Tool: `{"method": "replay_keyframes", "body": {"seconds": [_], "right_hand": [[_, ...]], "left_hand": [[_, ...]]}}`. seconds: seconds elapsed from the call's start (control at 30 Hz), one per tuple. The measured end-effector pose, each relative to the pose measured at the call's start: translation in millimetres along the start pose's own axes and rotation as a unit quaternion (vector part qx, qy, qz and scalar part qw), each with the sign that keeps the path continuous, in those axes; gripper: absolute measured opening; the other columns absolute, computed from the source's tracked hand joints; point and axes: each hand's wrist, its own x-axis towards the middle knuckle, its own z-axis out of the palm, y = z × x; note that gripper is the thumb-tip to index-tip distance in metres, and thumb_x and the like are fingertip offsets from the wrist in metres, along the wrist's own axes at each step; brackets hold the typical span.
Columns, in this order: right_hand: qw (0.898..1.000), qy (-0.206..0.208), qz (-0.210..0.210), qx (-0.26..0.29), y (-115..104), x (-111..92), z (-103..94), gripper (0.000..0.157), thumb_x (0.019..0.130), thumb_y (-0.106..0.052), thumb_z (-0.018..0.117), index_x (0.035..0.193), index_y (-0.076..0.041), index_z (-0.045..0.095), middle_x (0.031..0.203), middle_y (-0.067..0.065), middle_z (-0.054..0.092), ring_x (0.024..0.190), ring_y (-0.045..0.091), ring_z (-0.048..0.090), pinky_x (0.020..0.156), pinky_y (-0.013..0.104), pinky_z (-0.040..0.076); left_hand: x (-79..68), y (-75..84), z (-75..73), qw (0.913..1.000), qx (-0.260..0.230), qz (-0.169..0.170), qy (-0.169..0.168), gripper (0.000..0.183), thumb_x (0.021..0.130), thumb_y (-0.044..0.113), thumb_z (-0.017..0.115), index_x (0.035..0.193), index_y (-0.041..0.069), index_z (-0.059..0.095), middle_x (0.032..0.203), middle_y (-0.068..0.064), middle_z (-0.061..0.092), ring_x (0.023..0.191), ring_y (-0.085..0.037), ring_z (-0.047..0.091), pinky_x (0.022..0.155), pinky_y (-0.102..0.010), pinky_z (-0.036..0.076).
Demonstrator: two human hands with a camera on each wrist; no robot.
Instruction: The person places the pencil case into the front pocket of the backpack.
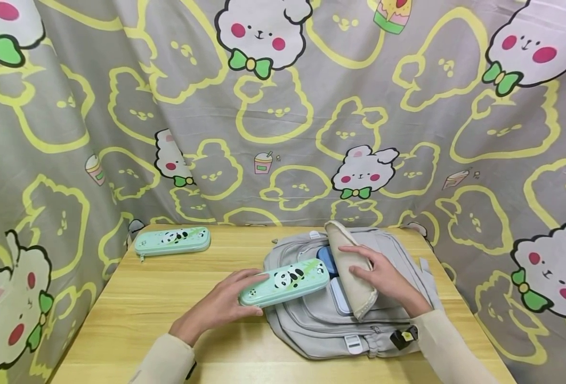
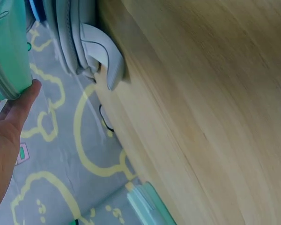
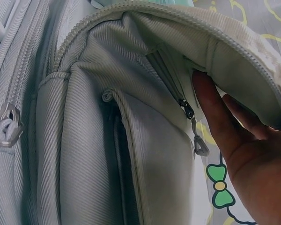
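My left hand (image 1: 227, 298) grips a mint-green pencil case (image 1: 283, 282) with a panda print, tilted above the left part of a grey backpack (image 1: 307, 341). In the left wrist view the same pencil case (image 2: 11, 51) sits between the thumb and fingers. My right hand (image 1: 381, 272) holds up the beige flap (image 1: 347, 266) of the backpack's front pocket. In the right wrist view the right hand's fingers (image 3: 215, 103) touch the flap's inner side. A dark blue item (image 1: 326, 260) and a pale blue-white item (image 1: 341, 296) show at the pocket opening, partly hidden.
A second mint-green panda pencil case (image 1: 172, 241) lies at the table's far left. The wooden table (image 1: 134, 309) runs to a patterned grey curtain (image 1: 206, 122) at the back and sides. A buckle (image 1: 353, 344) and a black-and-yellow tag (image 1: 404, 337) sit on the backpack's near side.
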Motion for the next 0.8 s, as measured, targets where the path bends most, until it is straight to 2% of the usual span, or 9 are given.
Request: {"method": "replay_keyframes", "body": {"seconds": [0.3, 0.57, 0.8], "right_hand": [[1.000, 0.006, -0.006, -0.004, -1, -1, -0.7, 0.048, 0.105, -0.012, 0.072, 0.153, -0.016, 0.065, 0.162, 0.018, 0.056, 0.137, 0.036, 0.058, 0.100, 0.025, 0.055], [1.000, 0.005, -0.008, 0.004, -1, -1, -1.2, 0.049, 0.105, -0.011, 0.072, 0.152, -0.014, 0.065, 0.162, 0.020, 0.055, 0.133, 0.033, 0.060, 0.097, 0.025, 0.057], [1.000, 0.008, -0.015, -0.001, 0, 0, -1.4, 0.049, 0.104, -0.010, 0.073, 0.153, -0.013, 0.064, 0.161, 0.020, 0.056, 0.134, 0.031, 0.060, 0.100, 0.024, 0.056]], "left_hand": [[7.6, 5.1, 4.8, 0.9998, 0.002, 0.015, -0.010, 0.080, 0.087, 0.035, 0.093, 0.158, 0.025, 0.059, 0.165, -0.007, 0.054, 0.150, -0.034, 0.053, 0.118, -0.059, 0.049], [12.7, 7.9, 10.2, 0.9992, -0.001, 0.036, -0.015, 0.079, 0.088, 0.039, 0.091, 0.159, 0.024, 0.059, 0.165, -0.008, 0.054, 0.150, -0.038, 0.053, 0.118, -0.062, 0.049], [17.1, 9.5, 14.6, 0.9990, -0.001, 0.031, -0.033, 0.078, 0.090, 0.041, 0.089, 0.160, 0.026, 0.057, 0.166, -0.008, 0.053, 0.152, -0.038, 0.050, 0.121, -0.063, 0.046]]}}
